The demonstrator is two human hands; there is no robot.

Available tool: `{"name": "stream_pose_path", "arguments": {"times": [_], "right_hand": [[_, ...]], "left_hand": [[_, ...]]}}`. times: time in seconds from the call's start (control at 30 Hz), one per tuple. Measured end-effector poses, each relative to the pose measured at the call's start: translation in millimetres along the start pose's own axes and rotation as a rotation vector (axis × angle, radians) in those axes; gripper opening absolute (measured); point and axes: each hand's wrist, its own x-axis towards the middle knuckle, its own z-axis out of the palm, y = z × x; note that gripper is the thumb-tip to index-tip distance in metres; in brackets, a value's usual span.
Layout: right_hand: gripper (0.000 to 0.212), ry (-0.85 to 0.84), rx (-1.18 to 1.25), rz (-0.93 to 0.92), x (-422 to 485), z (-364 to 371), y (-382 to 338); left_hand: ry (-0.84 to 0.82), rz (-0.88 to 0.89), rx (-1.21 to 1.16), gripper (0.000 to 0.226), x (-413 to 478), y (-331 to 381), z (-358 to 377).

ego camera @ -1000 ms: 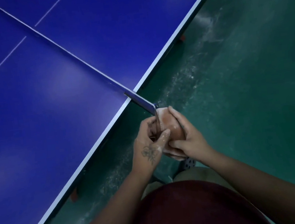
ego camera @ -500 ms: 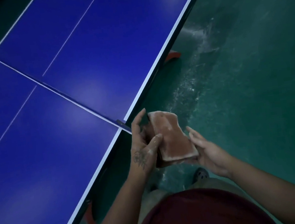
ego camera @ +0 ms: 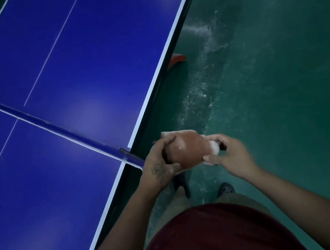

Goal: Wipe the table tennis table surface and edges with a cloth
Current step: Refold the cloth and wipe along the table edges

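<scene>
While standing at the long side of a blue table tennis table [ego camera: 44, 205], looking straight down from head height. Both bare hands out in front, above a dark green floor [ego camera: 279, 66], gripping one orange-brown cloth [ego camera: 187, 151] between them. Left hand [ego camera: 161, 167], tattooed on its back, curled round the cloth's left end, thumb underneath. Right hand [ego camera: 229, 154] pinching the cloth's paler right end between thumb and fingers. Cloth bunched, in the air, just beside the table's edge and off its surface, close to the dark net post [ego camera: 127, 152] clamped at the table's side. Low blue net [ego camera: 54, 127] running from that post up and left across the table. White border line [ego camera: 160, 70] along the near edge. Thin white centre line [ego camera: 53, 47] on the far half. Further along, under the edge, a red-orange table foot [ego camera: 176, 59]. Pale dusty scuffs [ego camera: 198, 99] on the floor beside the table. At the bottom, a maroon shirt [ego camera: 217, 234], light shorts [ego camera: 240, 197] and the toe of a dark shoe [ego camera: 226, 188].
</scene>
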Motion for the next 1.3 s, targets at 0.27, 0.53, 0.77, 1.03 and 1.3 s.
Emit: {"name": "stream_pose_path", "arguments": {"times": [0.27,0.53,0.77,1.03,1.3], "right_hand": [[0.022,0.093,-0.108,0.043,33.3,54.4,-9.6],[0.037,0.213,-0.127,0.385,96.2,125.5,3.1],[0.037,0.285,-0.001,0.443,162.7,208.9,9.8],[0.043,0.184,0.412,0.445,221.7,284.3,-5.7],[0.026,0.222,0.517,0.701,242.0,300.9,-19.6]], "left_hand": [[-0.055,0.004,0.313,0.067,79.7,-53.0,-49.6],[0.129,0.049,0.324,0.046,203.6,-120.3,-120.4],[0.192,0.374,0.713,0.047,305.8,-169.3,-150.9],[0.328,0.528,0.822,0.052,340.1,-222.4,-151.2],[0.361,0.529,0.774,0.049,343.8,-231.2,-154.8]]}}
